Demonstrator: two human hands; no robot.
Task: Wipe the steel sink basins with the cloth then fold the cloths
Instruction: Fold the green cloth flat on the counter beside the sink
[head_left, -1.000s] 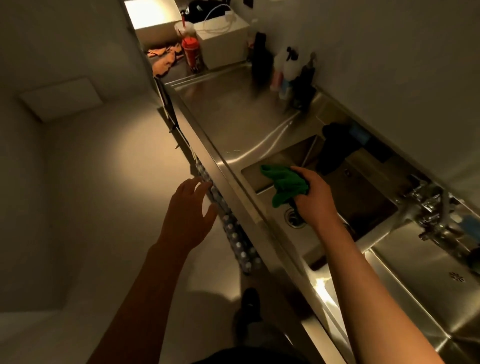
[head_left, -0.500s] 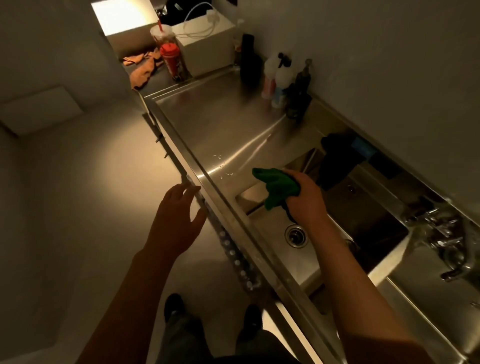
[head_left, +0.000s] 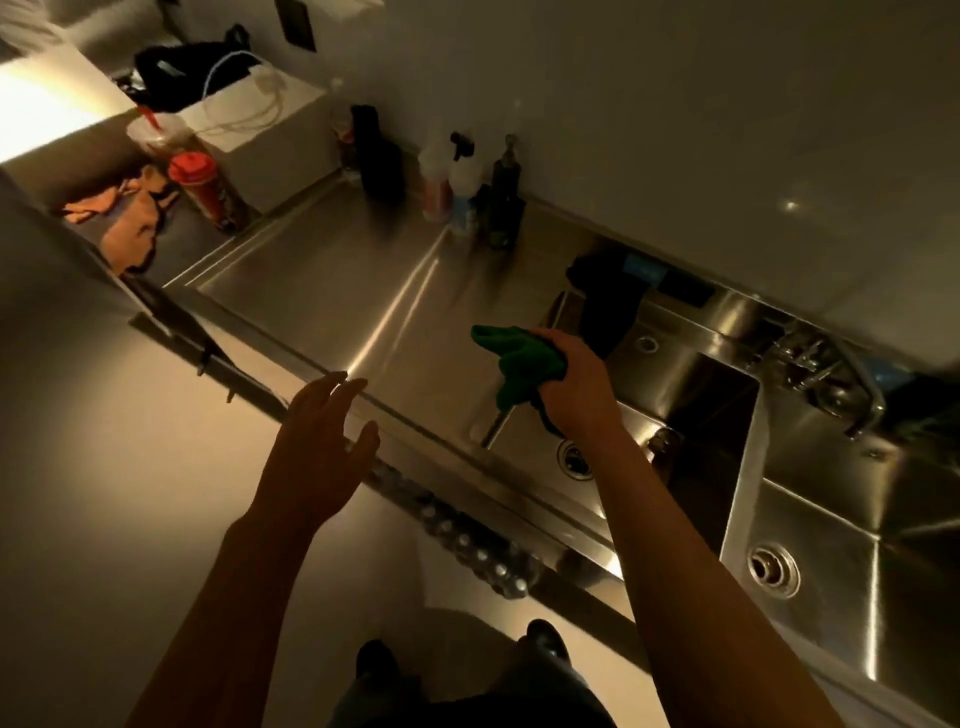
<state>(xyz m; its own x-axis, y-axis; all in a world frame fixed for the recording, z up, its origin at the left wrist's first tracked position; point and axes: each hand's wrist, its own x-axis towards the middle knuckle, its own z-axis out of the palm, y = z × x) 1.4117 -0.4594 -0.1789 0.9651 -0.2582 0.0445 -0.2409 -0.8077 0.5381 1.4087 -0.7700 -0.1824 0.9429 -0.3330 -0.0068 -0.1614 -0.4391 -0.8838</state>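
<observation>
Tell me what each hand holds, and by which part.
The right hand grips the green cloth by a bunched-up part, with a loose part sticking out. The left hand holds nothing, fingers open.

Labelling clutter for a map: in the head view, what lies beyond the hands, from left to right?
Orange cloth → red cup → black bottle → white spray bottle → dark pump bottle → dark cloth → faucet.

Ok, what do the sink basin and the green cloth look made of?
The sink basin: metal, likely stainless steel, shiny brushed finish; streaked light reflections. The green cloth: soft matte fabric, maybe microfibre; it bunches and droops from the right hand.
</observation>
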